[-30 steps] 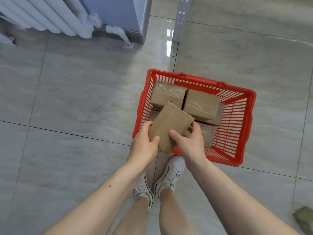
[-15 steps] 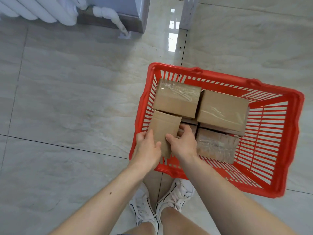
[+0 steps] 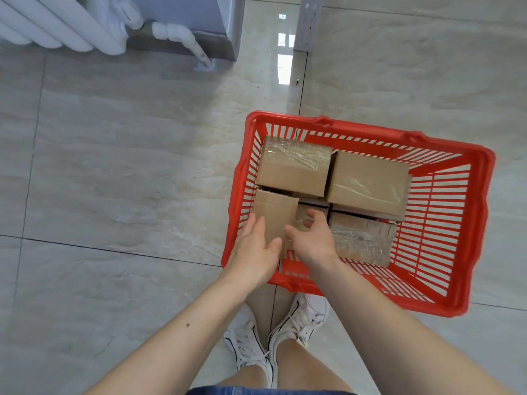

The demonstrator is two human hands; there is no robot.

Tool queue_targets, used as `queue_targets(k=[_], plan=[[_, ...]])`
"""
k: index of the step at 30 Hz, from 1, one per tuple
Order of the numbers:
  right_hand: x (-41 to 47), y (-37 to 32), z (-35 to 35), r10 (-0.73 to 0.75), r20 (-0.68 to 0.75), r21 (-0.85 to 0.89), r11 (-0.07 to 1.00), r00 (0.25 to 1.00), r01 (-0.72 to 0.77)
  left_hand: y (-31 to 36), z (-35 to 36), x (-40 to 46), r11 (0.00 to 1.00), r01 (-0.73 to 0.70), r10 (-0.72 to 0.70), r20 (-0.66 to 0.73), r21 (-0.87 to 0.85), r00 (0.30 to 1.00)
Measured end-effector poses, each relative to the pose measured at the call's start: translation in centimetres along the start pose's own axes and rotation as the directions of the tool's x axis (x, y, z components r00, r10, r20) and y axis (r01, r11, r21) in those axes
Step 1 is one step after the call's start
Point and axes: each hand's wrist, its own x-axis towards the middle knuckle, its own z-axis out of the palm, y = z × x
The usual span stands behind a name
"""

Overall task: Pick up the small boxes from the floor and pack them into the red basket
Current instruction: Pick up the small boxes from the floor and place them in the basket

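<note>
The red basket [image 3: 482, 223] stands on the tiled floor in front of my feet. Several brown cardboard boxes lie in it: one at the back left [image 3: 293, 169], one at the back right [image 3: 368, 181], and a tape-wrapped one [image 3: 362, 240] lower at the near right. A smaller box [image 3: 273, 215] stands on end in the near left corner. My left hand [image 3: 253, 252] is at its left side and my right hand [image 3: 313, 240] at its right side. Both hands have spread fingers and only their thumbs are near the box's edges.
A white radiator [image 3: 57, 24] and its pipe [image 3: 176, 35] run along the wall at the top left. A grey metal post [image 3: 308, 21] stands at the top centre. My white shoes [image 3: 285, 337] are just behind the basket's near rim.
The small box went from above the near rim down into the basket's near left corner. Both hands have loosened and their fingers have spread off it.
</note>
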Motion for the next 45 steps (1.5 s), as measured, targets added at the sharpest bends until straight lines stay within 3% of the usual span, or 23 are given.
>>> queue_targets(k=[10,22,32,45], plan=[[-10.9,-1.9,-7.8,0.019,0.035,0.197,0.980,0.999,-0.026,7.3,-2.8,-9.8,0.993,-0.119,0.119,0.025,0.013,0.993],[-20.2,2.4,-18.0,0.069,-0.205,0.498,0.866,0.976,0.044,14.7,-0.8,-19.0,0.927,-0.340,0.328,0.095,0.159,0.940],[-24.6,12.3,-26.5,0.172,-0.287,0.685,0.724,0.942,0.076,19.8,9.9,-24.8,0.843,-0.465,0.410,0.239,0.270,0.880],[-28.9,31.7,-41.2,0.283,-0.327,0.784,0.615,0.902,0.091,25.8,31.7,-33.1,0.816,-0.490,0.389,0.333,0.308,0.859]])
